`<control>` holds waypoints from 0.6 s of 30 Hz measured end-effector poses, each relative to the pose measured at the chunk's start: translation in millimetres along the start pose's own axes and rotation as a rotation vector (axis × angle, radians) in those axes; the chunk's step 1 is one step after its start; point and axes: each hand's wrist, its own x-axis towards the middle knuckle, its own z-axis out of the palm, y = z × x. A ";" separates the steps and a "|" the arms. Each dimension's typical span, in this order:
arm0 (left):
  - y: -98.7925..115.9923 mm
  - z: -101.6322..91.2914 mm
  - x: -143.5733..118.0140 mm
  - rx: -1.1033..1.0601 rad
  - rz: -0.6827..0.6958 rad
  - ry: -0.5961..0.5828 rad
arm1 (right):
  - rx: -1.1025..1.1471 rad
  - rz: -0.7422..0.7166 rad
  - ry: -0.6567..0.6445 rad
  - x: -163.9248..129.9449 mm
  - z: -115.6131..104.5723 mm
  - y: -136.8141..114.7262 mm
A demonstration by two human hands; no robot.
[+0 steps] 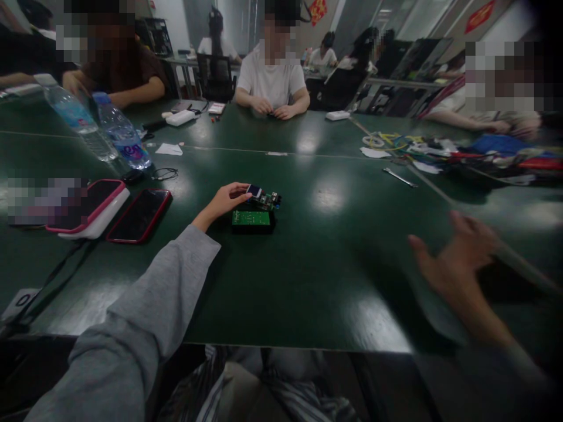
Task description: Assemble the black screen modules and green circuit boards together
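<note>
Green felt-like table (308, 281) fills my view, dark and glossy under the ceiling lights. My left hand (224, 200), in a grey sleeve (145, 316), reaches out to the middle of the table and its fingertips pinch the near end of a small circuit module (263, 198), the end that carries a little screen. That module sits tilted on the far edge of a black case (254, 224), and a green circuit board (250, 218) lies flat on top of the case. The whole stack is at table centre, just in front of my left hand.

My right hand (455, 261) is blurred, low right, fingers spread and holding nothing. It is well apart from the boards. I cannot tell whether it touches the table.

To the left lie a dark phone with a red rim (139, 214) and, just beside it, a pink-edged phone on a white block (90, 208). Two water bottles (105, 129) lie further back on the left. A small metal tool (399, 177) lies to the right, near a heap of coloured wires and parts (461, 153).

Across the table a person in a white shirt (271, 79) has both hands together on the tabletop. Other people sit at the left and right edges.
</note>
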 end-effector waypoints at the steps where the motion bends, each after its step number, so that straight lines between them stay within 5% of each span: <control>1: 0.7 0.0 -0.3 -0.001 -0.005 0.002 | -0.008 0.005 -0.020 7.2 19.2 -18.2; 6: 8.7 0.8 -3.7 0.066 -0.054 0.031 | 0.352 -0.219 -0.325 44.9 121.0 -126.2; 9: 13.9 1.8 -5.7 0.174 -0.046 0.044 | 0.459 -0.278 -0.397 66.3 157.7 -164.1; 18: 11.8 3.0 -5.3 0.286 -0.075 0.043 | 0.673 -0.251 -0.398 77.3 174.8 -165.7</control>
